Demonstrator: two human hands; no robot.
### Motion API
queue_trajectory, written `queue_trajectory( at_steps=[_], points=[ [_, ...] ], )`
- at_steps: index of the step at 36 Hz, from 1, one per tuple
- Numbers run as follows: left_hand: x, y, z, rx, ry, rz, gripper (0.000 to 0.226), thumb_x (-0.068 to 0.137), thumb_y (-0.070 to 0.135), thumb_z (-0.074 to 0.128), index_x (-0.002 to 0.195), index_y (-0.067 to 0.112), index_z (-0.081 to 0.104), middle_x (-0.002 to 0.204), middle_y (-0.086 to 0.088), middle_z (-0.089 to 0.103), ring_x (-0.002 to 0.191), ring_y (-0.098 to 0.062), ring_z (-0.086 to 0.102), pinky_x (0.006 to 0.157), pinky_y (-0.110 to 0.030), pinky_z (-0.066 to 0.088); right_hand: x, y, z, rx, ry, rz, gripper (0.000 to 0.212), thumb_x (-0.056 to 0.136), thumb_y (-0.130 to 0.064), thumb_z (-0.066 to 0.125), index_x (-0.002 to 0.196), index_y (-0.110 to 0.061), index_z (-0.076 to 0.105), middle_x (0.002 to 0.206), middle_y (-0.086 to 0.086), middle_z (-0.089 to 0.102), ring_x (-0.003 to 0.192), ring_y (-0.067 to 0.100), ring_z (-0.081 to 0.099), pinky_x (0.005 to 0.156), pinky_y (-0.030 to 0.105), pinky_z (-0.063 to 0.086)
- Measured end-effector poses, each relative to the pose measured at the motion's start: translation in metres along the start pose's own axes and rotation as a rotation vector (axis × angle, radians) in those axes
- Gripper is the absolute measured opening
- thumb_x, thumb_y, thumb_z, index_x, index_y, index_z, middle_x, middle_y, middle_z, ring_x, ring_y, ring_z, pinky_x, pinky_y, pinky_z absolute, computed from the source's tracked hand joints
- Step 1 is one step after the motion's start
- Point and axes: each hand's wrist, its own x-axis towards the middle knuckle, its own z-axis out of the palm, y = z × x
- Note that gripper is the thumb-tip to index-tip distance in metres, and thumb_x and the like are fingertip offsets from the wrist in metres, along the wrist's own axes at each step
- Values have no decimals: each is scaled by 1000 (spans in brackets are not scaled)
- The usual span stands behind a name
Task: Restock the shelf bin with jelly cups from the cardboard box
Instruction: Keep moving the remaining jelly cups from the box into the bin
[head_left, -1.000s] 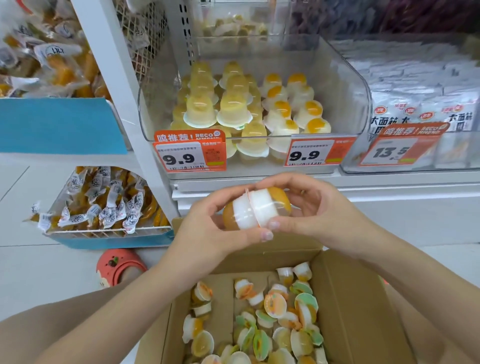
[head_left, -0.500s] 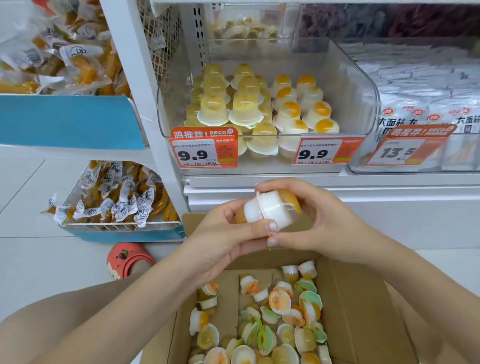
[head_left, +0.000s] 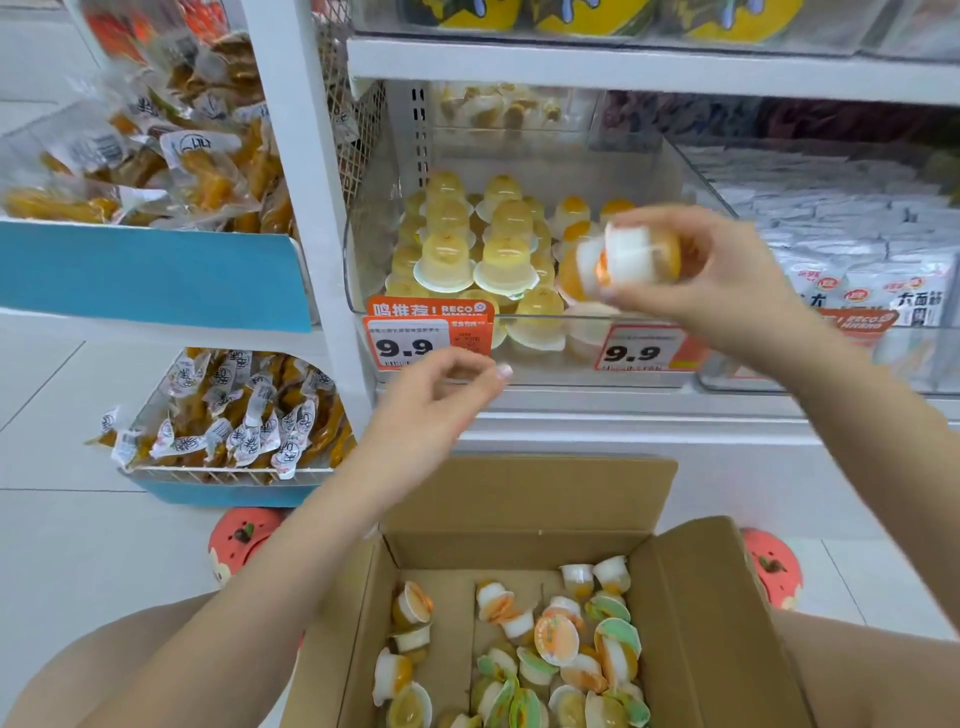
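Observation:
My right hand (head_left: 711, 283) grips a pair of white-and-orange jelly cups (head_left: 626, 260) joined lid to lid, held up in front of the clear shelf bin (head_left: 363, 249). The bin holds several yellow and orange-topped jelly cups (head_left: 449, 254). My left hand (head_left: 436, 402) hangs lower, in front of the price tags, with fingers loosely curled and nothing in it. Below, the open cardboard box (head_left: 519, 499) holds several loose jelly cups (head_left: 556, 631) with orange and green lids.
Two 9.9 price tags (head_left: 408, 340) hang on the bin's front. White packets (head_left: 872, 291) fill the bin to the right. Bagged yellow snacks (head_left: 156, 166) lie on blue-fronted shelves at left, and more bagged snacks (head_left: 244, 410) lie below them. Red apple-shaped slippers (head_left: 241, 540) sit beside the box.
My right hand lifted the joined cups up and right toward the bin. My left hand let go of them and stayed lower. The view tilted upward.

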Motion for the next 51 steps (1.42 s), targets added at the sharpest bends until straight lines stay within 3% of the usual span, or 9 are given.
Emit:
queue_trajectory(
  at_steps=[4,6,9,14,20,27,33,49,51],
  points=[
    [13,-13,-15,867,137,319,16,90,36,56,100,24,54,102,12,60,88,-13,61,63,-29,40,75,18,-9,-324,31,28,60,68,-35,82,121,-20,60,116,0,61,97,11,56,74,19,41],
    [20,-17,-19,1017,155,390,20,91,35,52,105,22,52,106,7,61,95,-19,60,63,-29,34,109,23,-7,-419,-2,31,65,69,-38,80,126,-17,56,122,3,58,108,16,54,80,22,38],
    [29,-19,-24,1032,157,422,20,88,30,56,104,20,53,104,4,63,95,-24,59,64,-30,33,150,25,-4,-554,-86,77,70,72,-42,78,130,-18,48,123,2,50,111,19,48,79,26,37],
    [38,-21,-25,1067,196,476,20,71,17,73,84,13,58,77,-1,66,67,-27,63,57,-26,30,190,32,0,-701,-301,87,60,69,-39,80,119,-16,57,116,6,60,105,28,57,80,33,44],
    [40,-17,-23,1064,222,459,21,69,16,75,76,15,55,66,3,63,56,-22,59,51,-23,26,199,42,13,-706,-271,48,77,71,-48,76,134,-18,43,119,1,49,108,24,51,88,36,47],
    [37,-16,-24,1054,180,398,25,69,21,76,82,16,56,71,2,64,61,-23,61,50,-23,30,206,47,11,-728,-298,50,76,71,-47,77,134,-19,44,118,-1,49,109,23,51,89,36,47],
    [35,-11,-19,1032,160,360,16,90,31,54,102,21,51,101,5,63,93,-20,59,63,-27,32,222,29,19,-871,-535,99,41,71,-37,80,104,-18,66,106,10,66,102,34,62,86,42,49],
    [32,-6,-17,1020,144,296,19,87,30,57,103,20,53,101,4,62,93,-20,57,64,-27,30,234,45,25,-836,-561,116,52,67,-30,84,112,-14,63,114,13,63,107,35,59,88,42,48],
    [32,-7,-16,1018,144,287,21,90,32,53,108,22,49,107,6,59,99,-18,54,66,-26,29,232,55,26,-832,-527,91,59,69,-31,83,120,-15,59,121,12,61,110,33,57,90,41,48]
  ],
)
